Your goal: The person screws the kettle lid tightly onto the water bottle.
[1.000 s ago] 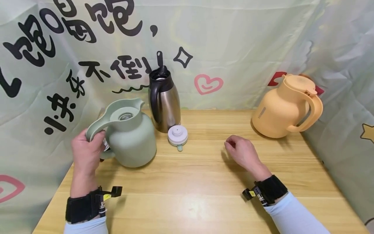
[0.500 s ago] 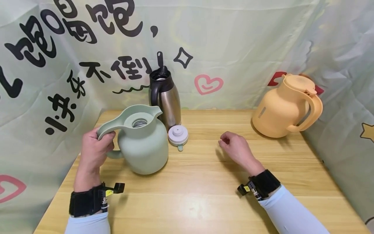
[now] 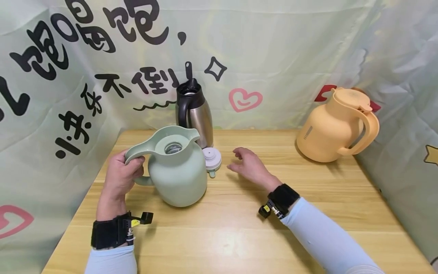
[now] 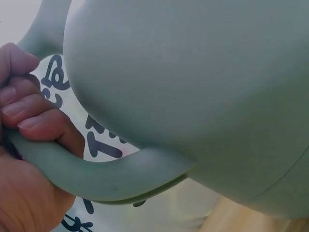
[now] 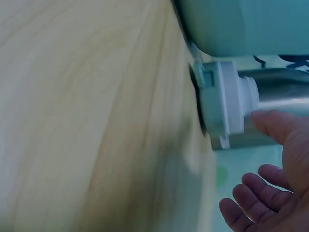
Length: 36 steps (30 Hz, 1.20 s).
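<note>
My left hand [image 3: 119, 175] grips the handle of a pale green thermos jug [image 3: 179, 180], its fingers curled round the handle [image 4: 111, 179] in the left wrist view. The jug has its top uncovered and its spout toward the right. Whether its base touches the table cannot be told. Right behind it lies a white stopper lid [image 3: 211, 158] with a green tab, partly covered by the jug. My right hand [image 3: 252, 169] is just right of that lid, thumb and fingers spread, holding nothing. In the right wrist view the lid [image 5: 234, 96] shows its green outer rim against the wood.
A steel thermos jug [image 3: 200, 120] with a black top and handle stands behind the lid. At the right rear is an orange thermos jug [image 3: 328, 131] with its lid on. A printed cloth [image 3: 284, 57] hangs behind the wooden table [image 3: 232, 236].
My left hand has brought the green jug to the right and nearer, partly over the lid. My right hand has moved left toward the lid, and its fingers have spread apart.
</note>
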Tool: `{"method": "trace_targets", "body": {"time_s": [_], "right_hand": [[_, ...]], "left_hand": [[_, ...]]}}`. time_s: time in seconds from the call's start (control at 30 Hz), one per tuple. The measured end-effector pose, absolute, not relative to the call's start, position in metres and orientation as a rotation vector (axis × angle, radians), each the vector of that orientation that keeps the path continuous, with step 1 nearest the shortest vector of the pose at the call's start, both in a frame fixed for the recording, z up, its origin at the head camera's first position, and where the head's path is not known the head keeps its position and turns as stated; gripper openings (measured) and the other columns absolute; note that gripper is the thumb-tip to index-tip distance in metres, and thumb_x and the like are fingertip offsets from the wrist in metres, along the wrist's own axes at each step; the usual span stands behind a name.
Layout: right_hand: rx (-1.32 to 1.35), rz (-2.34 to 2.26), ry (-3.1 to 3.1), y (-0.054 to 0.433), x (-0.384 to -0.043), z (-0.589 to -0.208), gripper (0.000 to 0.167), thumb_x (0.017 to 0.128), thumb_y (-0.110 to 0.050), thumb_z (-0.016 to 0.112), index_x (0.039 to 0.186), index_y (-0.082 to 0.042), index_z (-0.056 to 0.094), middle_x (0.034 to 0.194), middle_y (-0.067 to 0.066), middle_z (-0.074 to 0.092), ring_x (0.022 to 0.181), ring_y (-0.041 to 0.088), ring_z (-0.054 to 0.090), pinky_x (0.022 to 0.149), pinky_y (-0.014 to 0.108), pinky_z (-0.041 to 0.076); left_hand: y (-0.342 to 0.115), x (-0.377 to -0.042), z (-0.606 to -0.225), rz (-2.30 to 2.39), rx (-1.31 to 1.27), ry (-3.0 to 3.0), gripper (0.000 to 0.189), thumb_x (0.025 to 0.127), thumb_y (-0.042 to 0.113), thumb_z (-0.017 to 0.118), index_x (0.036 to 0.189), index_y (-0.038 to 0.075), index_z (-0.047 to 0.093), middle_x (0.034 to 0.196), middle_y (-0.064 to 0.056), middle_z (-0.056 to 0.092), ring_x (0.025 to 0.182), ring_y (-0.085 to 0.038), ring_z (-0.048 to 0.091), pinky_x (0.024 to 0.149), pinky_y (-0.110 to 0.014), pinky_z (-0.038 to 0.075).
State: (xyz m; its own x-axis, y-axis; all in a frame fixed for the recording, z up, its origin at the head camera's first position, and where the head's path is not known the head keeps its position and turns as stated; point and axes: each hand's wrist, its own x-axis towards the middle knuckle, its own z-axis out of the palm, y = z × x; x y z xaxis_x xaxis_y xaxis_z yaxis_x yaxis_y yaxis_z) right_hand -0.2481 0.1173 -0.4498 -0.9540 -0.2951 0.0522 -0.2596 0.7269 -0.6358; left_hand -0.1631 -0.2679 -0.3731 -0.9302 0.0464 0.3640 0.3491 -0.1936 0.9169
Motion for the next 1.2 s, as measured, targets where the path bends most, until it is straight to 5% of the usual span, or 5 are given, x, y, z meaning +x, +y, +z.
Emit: {"method": "trace_targets", "body": {"time_s": [0.37,0.67,1.2], "right_hand": [[-0.577,-1.069,2.786,0.07,-0.263,-0.466,0.105,0.08,-0.041,0.092,0.157,0.002,0.036,0.154,0.023,0.049,0.145,0.038,0.045,0.122,0.05,0.037],[-0.649,-1.124,2.783,0.059,-0.27,-0.476,0.075,0.083,-0.03,0.091,0.14,0.0,0.051,0.128,0.016,0.066,0.118,0.029,0.064,0.107,0.044,0.051],[-0.134,-1.573,2.609,0.151,-0.254,-0.459,0.095,0.086,-0.026,0.082,0.154,0.002,0.022,0.155,0.029,0.041,0.145,0.041,0.044,0.125,0.053,0.029]], "left_hand": [[-0.268,-0.165,-0.378,-2.272,-0.593,-1.833,0.03,0.095,-0.017,0.051,0.074,0.004,0.054,0.056,-0.005,0.029,0.048,-0.024,0.022,0.049,-0.038,0.016],[-0.267,-0.167,-0.379,-2.264,-0.633,-1.834,0.031,0.095,-0.017,0.05,0.075,0.006,0.057,0.057,-0.005,0.03,0.049,-0.024,0.023,0.049,-0.037,0.018],[-0.227,-0.172,-0.381,-2.245,-0.575,-1.915,0.033,0.094,-0.013,0.055,0.08,0.016,0.066,0.055,0.007,0.035,0.045,-0.017,0.026,0.046,-0.035,0.017]]}}
